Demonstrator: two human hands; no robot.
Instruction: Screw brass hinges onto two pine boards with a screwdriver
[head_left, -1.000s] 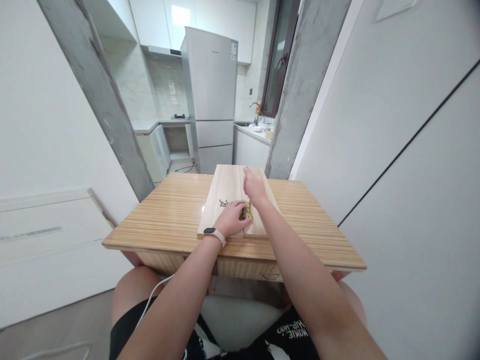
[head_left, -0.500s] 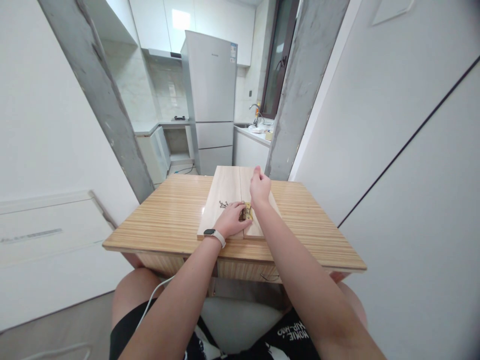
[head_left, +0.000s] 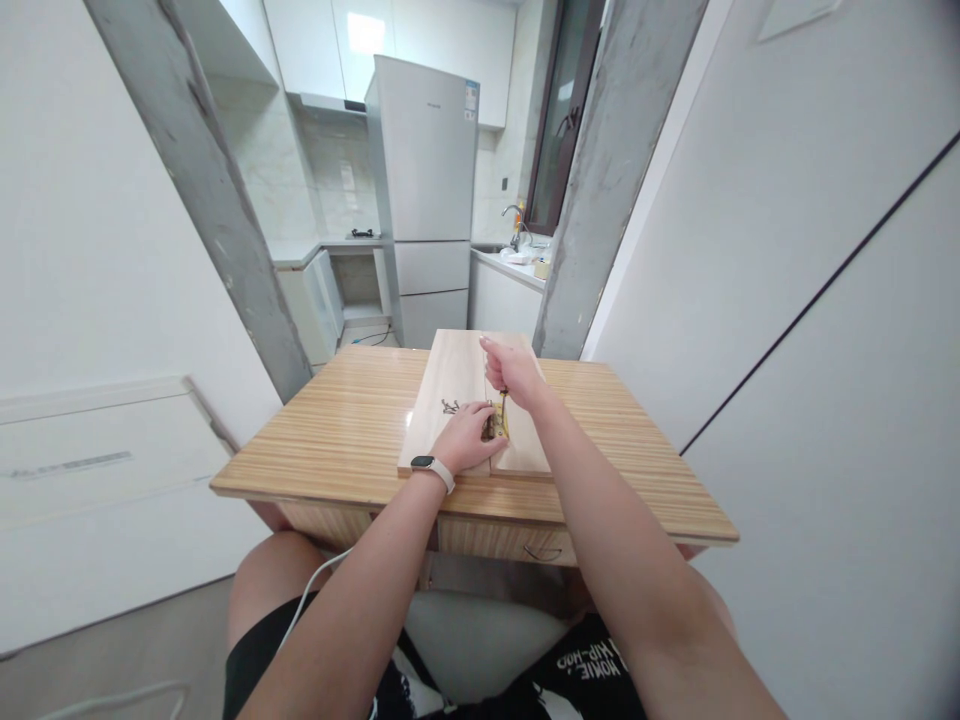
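Observation:
Two pale wooden boards (head_left: 451,365) lie side by side on the table, with a thin seam between them. A brass-coloured hinge (head_left: 501,428) sits over the seam. My left hand (head_left: 465,437) lies across the boards and holds the hinge down, fingers on its far side and thumb at the near side; they hide part of it. My right hand (head_left: 512,372) is closed around a screwdriver, its handle hidden in the fist. The thin screwdriver shaft (head_left: 503,404) points down at the hinge. Several small screws (head_left: 450,407) lie loose on the left board, beyond my left hand.
The wood-grain table (head_left: 360,420) has drawers (head_left: 502,538) along its front edge, above my knees. A white cable (head_left: 311,590) runs by my left leg. Behind the table stand a grey fridge (head_left: 427,160) and a sink counter (head_left: 510,285). Walls rise on both sides.
My right fist has turned and tilted to the left over the hinge, and the screwdriver shaft now shows beneath it. My left hand stays on the hinge. The view has shifted slightly.

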